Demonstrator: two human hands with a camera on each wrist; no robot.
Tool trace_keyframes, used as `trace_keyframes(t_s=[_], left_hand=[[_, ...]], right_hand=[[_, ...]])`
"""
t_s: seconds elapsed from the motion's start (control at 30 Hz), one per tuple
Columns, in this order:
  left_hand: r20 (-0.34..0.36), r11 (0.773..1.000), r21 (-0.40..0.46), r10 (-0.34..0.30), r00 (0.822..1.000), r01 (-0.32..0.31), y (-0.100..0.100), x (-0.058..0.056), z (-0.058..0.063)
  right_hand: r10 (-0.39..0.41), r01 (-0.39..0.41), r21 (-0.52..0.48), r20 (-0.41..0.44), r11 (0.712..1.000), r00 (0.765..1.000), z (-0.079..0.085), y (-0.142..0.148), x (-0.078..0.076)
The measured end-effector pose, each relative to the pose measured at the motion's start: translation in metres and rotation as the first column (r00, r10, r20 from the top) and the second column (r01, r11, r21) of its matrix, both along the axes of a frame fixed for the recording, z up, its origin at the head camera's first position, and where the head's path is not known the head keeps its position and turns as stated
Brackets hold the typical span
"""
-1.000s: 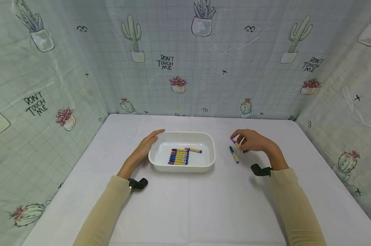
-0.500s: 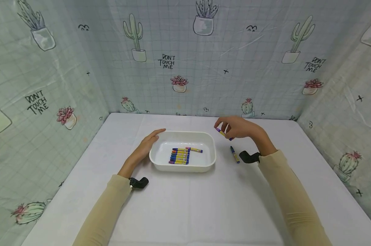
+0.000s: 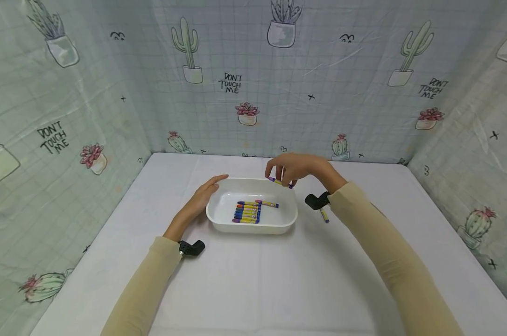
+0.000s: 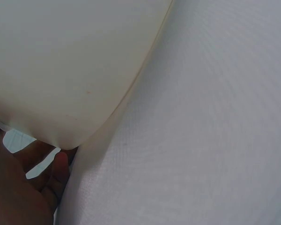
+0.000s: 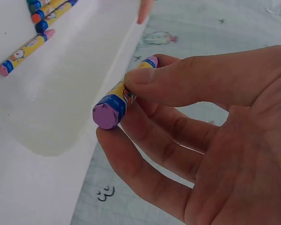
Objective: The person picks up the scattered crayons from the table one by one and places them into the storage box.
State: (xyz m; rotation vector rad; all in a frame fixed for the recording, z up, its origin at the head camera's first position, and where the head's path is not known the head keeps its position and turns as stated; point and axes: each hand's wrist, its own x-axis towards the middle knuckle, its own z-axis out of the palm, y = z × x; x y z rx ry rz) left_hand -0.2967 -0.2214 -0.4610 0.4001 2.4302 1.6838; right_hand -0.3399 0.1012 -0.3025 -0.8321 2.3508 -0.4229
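My right hand point(image 3: 293, 168) pinches a light purple crayon point(image 5: 113, 105) with a yellow and blue wrapper between thumb and fingers. It is over the back right rim of a white tray point(image 3: 253, 228). In the right wrist view the crayon's flat end faces the camera. My left hand point(image 3: 197, 198) holds the tray at its left end, with fingers point(image 4: 61, 168) against the outer wall in the left wrist view. Inside the tray, several crayons point(image 3: 247, 212) lie side by side in a row. A pink crayon point(image 3: 268, 204) lies apart at the row's upper right.
Another crayon point(image 3: 324, 215) lies on the white tabletop point(image 3: 253, 280) right of the tray, partly hidden by the right wrist's black camera mount point(image 3: 316, 201). A cactus-print cloth point(image 3: 253, 60) hangs behind the table and along both sides.
My right hand has carried the purple crayon leftward and away from me, from the table at the right to the tray's back rim. My left hand stays at the tray.
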Motion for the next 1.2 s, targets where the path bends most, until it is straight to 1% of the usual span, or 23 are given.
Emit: trace_keyframes(t_s=[0.17, 0.27, 0.37, 0.5, 0.67, 0.83, 0.97, 1.2], left_hand=[[0.002, 1.0, -0.008, 0.004, 1.0, -0.004, 0.0, 0.0, 0.0], [-0.009, 1.0, -0.021, 0.012, 1.0, -0.013, 0.0, 0.0, -0.001], [-0.018, 0.999, -0.027, 0.018, 1.0, -0.018, 0.0, -0.001, 0.0], [-0.015, 0.999, -0.025, 0.019, 1.0, -0.02, 0.0, -0.001, 0.0], [-0.023, 0.999, -0.033, 0.017, 1.0, -0.018, -0.001, -0.001, -0.001], [-0.021, 0.999, -0.03, 0.029, 0.999, -0.029, 0.0, -0.001, -0.001], [-0.023, 0.999, -0.028, 0.026, 0.999, -0.026, -0.001, -0.001, -0.001], [-0.02, 0.999, -0.032, 0.032, 0.999, -0.032, -0.001, -0.002, -0.001]], right_hand=[[0.015, -0.021, 0.095, 0.061, 0.995, 0.998, -0.009, -0.014, -0.009], [0.023, -0.034, 0.14, 0.083, 0.99, 0.996, -0.016, -0.023, -0.012], [0.007, -0.027, 0.181, 0.111, 0.983, 0.994, -0.022, -0.031, -0.012], [-0.039, 0.001, 0.24, 0.152, 0.971, 0.988, -0.027, -0.04, -0.012], [-0.046, -0.009, 0.298, 0.177, 0.955, 0.983, -0.032, -0.049, -0.011], [-0.021, -0.039, 0.328, 0.176, 0.944, 0.984, -0.039, -0.054, -0.009], [-0.004, -0.054, 0.343, 0.168, 0.938, 0.986, -0.043, -0.057, -0.008], [-0.015, -0.051, 0.359, 0.178, 0.932, 0.984, -0.051, -0.061, -0.01]])
